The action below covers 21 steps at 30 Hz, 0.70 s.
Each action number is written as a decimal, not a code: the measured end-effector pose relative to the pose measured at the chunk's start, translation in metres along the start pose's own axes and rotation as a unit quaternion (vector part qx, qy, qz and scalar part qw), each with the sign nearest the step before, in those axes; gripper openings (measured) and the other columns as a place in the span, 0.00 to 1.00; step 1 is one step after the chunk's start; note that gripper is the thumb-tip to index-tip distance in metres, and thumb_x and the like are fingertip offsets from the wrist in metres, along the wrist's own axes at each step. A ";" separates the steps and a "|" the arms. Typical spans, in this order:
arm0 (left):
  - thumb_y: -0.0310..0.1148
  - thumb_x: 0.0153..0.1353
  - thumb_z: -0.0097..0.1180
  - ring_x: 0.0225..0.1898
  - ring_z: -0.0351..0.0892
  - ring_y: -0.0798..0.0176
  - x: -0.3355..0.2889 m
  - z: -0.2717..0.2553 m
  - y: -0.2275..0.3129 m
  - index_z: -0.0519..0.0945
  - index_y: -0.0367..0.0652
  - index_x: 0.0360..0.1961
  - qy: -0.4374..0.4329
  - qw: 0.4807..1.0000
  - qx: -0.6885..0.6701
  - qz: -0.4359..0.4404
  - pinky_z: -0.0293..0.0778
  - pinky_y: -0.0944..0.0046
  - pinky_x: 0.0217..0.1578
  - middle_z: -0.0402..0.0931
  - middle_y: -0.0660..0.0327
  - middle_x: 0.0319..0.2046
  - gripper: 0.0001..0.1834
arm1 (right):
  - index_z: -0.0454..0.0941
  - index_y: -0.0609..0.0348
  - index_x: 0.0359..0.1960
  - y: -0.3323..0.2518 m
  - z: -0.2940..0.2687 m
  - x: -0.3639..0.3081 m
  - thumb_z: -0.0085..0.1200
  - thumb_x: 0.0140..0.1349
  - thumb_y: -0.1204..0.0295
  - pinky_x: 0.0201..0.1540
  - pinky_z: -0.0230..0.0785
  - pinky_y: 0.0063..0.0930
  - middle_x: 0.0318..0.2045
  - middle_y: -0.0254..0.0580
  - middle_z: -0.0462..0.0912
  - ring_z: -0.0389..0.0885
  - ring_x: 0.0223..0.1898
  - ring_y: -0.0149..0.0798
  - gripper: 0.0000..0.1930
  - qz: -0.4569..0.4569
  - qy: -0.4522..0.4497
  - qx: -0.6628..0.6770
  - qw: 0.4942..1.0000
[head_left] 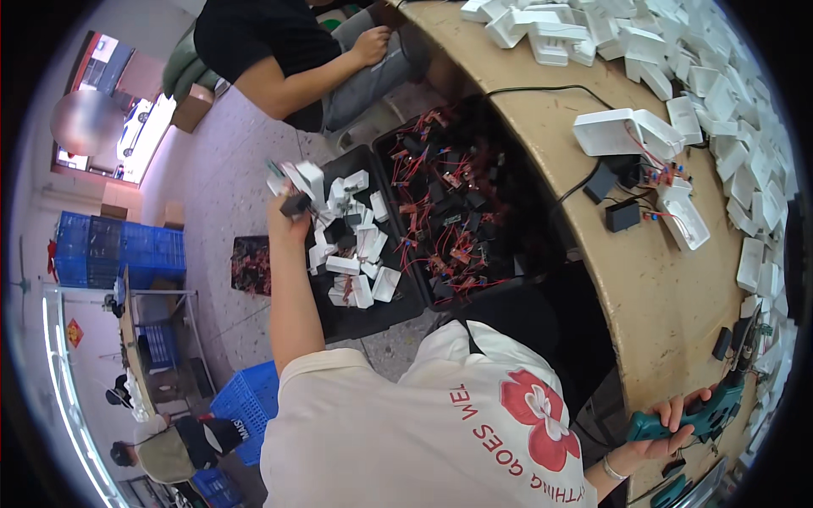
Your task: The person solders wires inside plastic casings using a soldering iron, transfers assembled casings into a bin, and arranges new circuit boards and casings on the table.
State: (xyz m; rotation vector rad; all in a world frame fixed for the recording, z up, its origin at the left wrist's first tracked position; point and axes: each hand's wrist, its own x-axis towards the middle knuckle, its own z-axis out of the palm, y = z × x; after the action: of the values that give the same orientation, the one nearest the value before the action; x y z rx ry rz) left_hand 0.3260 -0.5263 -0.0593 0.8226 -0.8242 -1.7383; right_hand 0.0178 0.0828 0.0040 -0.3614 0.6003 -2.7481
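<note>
My left arm reaches out over a black bin (pixel 373 317) that holds several white plastic cases (pixel 343 264) and black blocks. My left hand (pixel 290 222) is closed around a white plastic case (pixel 311 179) with a small black block (pixel 295 205) at its side; the far end is blurred. At the lower right, over the table, my right hand (pixel 669 426) grips a teal gun-shaped tool (pixel 650 427) by its handle. The tool's narrow tip points away from me, among small circuit parts.
A second black bin (pixel 449 296) holds black blocks and red-wired boards. On the curved table (pixel 652 322) lie opened cases (pixel 603 133) with wired parts and a large heap of white cases (pixel 728 102). A co-worker (pixel 288 80) sits ahead. Blue crates (pixel 118 250) stand left.
</note>
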 end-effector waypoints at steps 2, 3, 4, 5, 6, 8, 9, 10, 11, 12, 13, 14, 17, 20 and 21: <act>0.29 0.54 0.55 0.36 0.75 0.60 -0.021 -0.012 -0.017 0.73 0.37 0.40 0.061 0.997 0.044 -0.035 0.71 0.58 0.41 0.74 0.60 0.33 0.13 | 0.42 0.49 0.66 0.002 0.002 -0.002 0.53 0.56 0.80 0.29 0.57 0.16 0.57 0.34 0.64 0.59 0.23 0.26 0.40 -0.005 0.020 -0.006 1.000; 0.29 0.53 0.56 0.36 0.75 0.59 -0.020 -0.045 -0.023 0.73 0.37 0.40 0.085 0.994 0.052 -0.045 0.71 0.57 0.40 0.74 0.59 0.33 0.13 | 0.42 0.48 0.66 0.004 0.003 -0.001 0.53 0.56 0.80 0.29 0.57 0.16 0.57 0.34 0.65 0.60 0.23 0.26 0.40 0.002 0.020 0.000 1.000; 0.28 0.53 0.57 0.35 0.75 0.59 -0.016 -0.076 -0.031 0.73 0.37 0.40 0.106 0.991 0.057 -0.058 0.72 0.56 0.40 0.74 0.58 0.33 0.13 | 0.42 0.48 0.66 0.006 0.005 -0.001 0.53 0.56 0.80 0.28 0.57 0.16 0.56 0.34 0.66 0.60 0.23 0.26 0.40 0.006 0.021 0.003 1.000; 0.28 0.51 0.58 0.34 0.75 0.58 -0.023 -0.072 -0.041 0.73 0.38 0.41 0.140 0.983 0.097 -0.073 0.72 0.54 0.39 0.74 0.58 0.33 0.15 | 0.42 0.48 0.66 0.006 0.007 -0.003 0.53 0.56 0.80 0.28 0.57 0.16 0.56 0.34 0.66 0.60 0.23 0.26 0.40 0.002 0.024 -0.004 1.000; 0.29 0.51 0.59 0.36 0.75 0.59 -0.022 -0.074 -0.047 0.72 0.37 0.43 0.139 0.975 0.134 -0.107 0.72 0.55 0.39 0.74 0.56 0.35 0.17 | 0.42 0.47 0.66 0.006 0.010 -0.005 0.53 0.56 0.81 0.29 0.57 0.16 0.56 0.34 0.65 0.60 0.23 0.26 0.40 -0.001 0.020 -0.006 1.000; 0.31 0.48 0.62 0.44 0.74 0.55 -0.017 -0.069 -0.055 0.69 0.33 0.50 0.124 0.925 0.329 -0.147 0.69 0.55 0.45 0.73 0.50 0.43 0.27 | 0.42 0.47 0.66 0.003 0.013 -0.009 0.52 0.56 0.81 0.29 0.58 0.17 0.57 0.34 0.65 0.61 0.24 0.27 0.40 -0.017 0.017 -0.014 1.000; 0.34 0.45 0.65 0.53 0.68 0.51 0.000 -0.090 -0.061 0.63 0.30 0.56 0.175 0.844 0.506 -0.035 0.64 0.56 0.52 0.68 0.44 0.51 0.38 | 0.43 0.48 0.66 0.003 0.012 -0.008 0.52 0.56 0.81 0.30 0.58 0.17 0.57 0.35 0.65 0.61 0.24 0.27 0.39 -0.004 -0.001 -0.009 1.000; 0.37 0.43 0.67 0.57 0.63 0.49 0.015 -0.088 -0.061 0.58 0.29 0.59 0.113 0.825 0.553 0.039 0.59 0.58 0.56 0.62 0.42 0.56 0.45 | 0.44 0.49 0.66 0.001 0.010 -0.009 0.51 0.57 0.81 0.30 0.58 0.17 0.57 0.35 0.65 0.60 0.25 0.27 0.38 0.001 -0.015 -0.013 1.000; 0.39 0.44 0.66 0.57 0.64 0.49 0.037 -0.086 -0.055 0.57 0.28 0.59 0.092 0.787 0.605 0.083 0.59 0.60 0.56 0.62 0.42 0.55 0.45 | 0.44 0.49 0.66 0.002 0.010 -0.007 0.50 0.58 0.81 0.31 0.59 0.18 0.57 0.35 0.64 0.61 0.25 0.27 0.37 0.002 -0.026 -0.014 1.000; 0.39 0.46 0.65 0.56 0.65 0.50 0.039 -0.030 -0.054 0.57 0.28 0.59 0.030 0.808 0.572 0.136 0.60 0.59 0.55 0.64 0.42 0.54 0.44 | 0.44 0.49 0.66 0.002 0.009 -0.008 0.49 0.58 0.81 0.31 0.60 0.20 0.58 0.34 0.63 0.62 0.25 0.27 0.37 -0.002 -0.026 -0.002 1.000; 0.37 0.48 0.64 0.54 0.66 0.52 0.018 0.049 -0.054 0.59 0.28 0.57 0.028 0.850 0.498 0.170 0.62 0.58 0.54 0.66 0.43 0.51 0.40 | 0.44 0.49 0.66 0.004 0.010 -0.008 0.49 0.58 0.81 0.31 0.61 0.21 0.58 0.35 0.63 0.62 0.25 0.27 0.37 -0.008 -0.021 -0.003 1.000; 0.35 0.50 0.63 0.54 0.66 0.53 0.006 0.100 -0.049 0.60 0.29 0.57 -0.053 0.858 0.459 0.226 0.63 0.58 0.53 0.66 0.44 0.52 0.37 | 0.43 0.49 0.66 0.005 0.012 -0.008 0.49 0.58 0.80 0.31 0.61 0.21 0.58 0.35 0.63 0.63 0.25 0.28 0.37 -0.007 -0.020 0.001 1.000; 0.35 0.46 0.65 0.55 0.66 0.58 -0.047 0.251 -0.053 0.65 0.36 0.55 -0.276 0.758 0.509 0.299 0.62 0.59 0.53 0.66 0.54 0.54 0.35 | 0.42 0.49 0.66 0.009 0.013 -0.012 0.49 0.58 0.80 0.32 0.62 0.22 0.57 0.35 0.64 0.64 0.25 0.28 0.37 -0.020 -0.031 -0.004 0.999; 0.39 0.38 0.69 0.60 0.59 0.48 -0.060 0.346 -0.092 0.63 0.36 0.56 -0.510 0.604 0.458 0.407 0.55 0.58 0.59 0.60 0.49 0.57 0.44 | 0.41 0.47 0.66 0.005 0.012 -0.016 0.50 0.58 0.79 0.31 0.62 0.21 0.57 0.34 0.64 0.63 0.24 0.28 0.39 -0.041 -0.015 0.004 0.999; 0.40 0.39 0.68 0.61 0.56 0.47 -0.068 0.375 -0.107 0.62 0.37 0.58 -0.543 0.583 0.451 0.403 0.54 0.57 0.60 0.59 0.49 0.58 0.44 | 0.41 0.47 0.66 0.002 0.015 -0.017 0.50 0.58 0.79 0.31 0.62 0.21 0.57 0.34 0.64 0.63 0.24 0.28 0.39 -0.054 -0.012 0.001 0.998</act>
State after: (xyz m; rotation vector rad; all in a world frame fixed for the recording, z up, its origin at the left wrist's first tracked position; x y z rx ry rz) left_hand -0.0201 -0.3768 0.0628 -0.2815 -2.5471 -0.6787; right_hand 0.0390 0.0814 0.0132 -0.4379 0.5884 -2.8418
